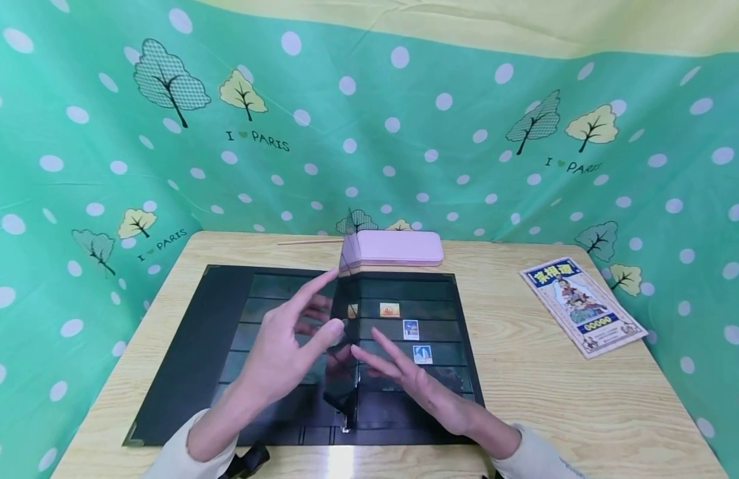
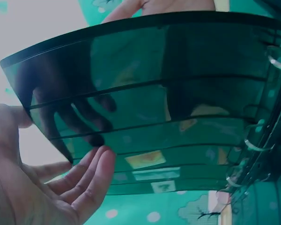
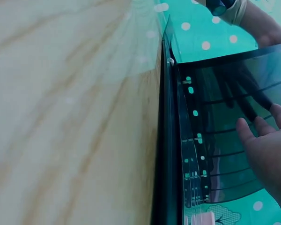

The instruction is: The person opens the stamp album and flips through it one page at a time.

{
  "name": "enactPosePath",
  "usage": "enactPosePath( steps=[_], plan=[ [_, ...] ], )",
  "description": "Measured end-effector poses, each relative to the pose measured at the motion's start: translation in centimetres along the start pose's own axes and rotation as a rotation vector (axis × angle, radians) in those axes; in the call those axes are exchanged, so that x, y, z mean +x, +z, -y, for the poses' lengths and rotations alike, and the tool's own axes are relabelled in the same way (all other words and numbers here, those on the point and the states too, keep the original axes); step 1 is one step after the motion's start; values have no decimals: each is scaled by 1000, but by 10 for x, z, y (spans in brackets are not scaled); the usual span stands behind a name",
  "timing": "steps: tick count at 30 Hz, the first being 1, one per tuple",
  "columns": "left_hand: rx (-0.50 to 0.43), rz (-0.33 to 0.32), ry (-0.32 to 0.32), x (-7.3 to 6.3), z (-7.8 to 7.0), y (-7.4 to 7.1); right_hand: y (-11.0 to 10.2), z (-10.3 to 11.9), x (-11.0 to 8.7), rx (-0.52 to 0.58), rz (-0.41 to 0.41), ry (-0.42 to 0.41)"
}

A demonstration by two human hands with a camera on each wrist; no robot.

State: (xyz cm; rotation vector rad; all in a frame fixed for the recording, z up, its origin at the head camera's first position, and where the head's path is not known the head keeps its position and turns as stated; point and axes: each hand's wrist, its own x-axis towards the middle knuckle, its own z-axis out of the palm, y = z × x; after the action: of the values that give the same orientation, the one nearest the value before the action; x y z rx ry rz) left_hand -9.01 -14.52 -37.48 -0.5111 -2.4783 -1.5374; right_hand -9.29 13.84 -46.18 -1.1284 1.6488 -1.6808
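Note:
A black stamp album lies spread on the wooden table. One dark see-through page stands up from its ring spine between my hands. My left hand is at the page's left side, fingers loosely extended, thumb at the page edge in the left wrist view. On the other side, my right hand has its fingers stretched toward the page. An orange stamp and two blue stamps, the upper one and the lower one, sit in the strips of the right-hand page.
Behind the album is a pink case, with a thin stick to its left. An illustrated booklet lies at the right of the table. A green dotted cloth hangs around the back and sides.

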Motion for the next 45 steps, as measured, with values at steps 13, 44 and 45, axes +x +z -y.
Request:
enactPosePath(
  steps=[13,44,45],
  plan=[
    [17,-28,-173,-9,1,-33,-24,-6,-1,-49,-59,-57],
    [69,-100,-109,-12,17,-45,-112,-30,-30,-820,-296,449],
    [60,-110,-101,-12,16,-43,-113,-31,-30,-842,-290,457]
  ],
)
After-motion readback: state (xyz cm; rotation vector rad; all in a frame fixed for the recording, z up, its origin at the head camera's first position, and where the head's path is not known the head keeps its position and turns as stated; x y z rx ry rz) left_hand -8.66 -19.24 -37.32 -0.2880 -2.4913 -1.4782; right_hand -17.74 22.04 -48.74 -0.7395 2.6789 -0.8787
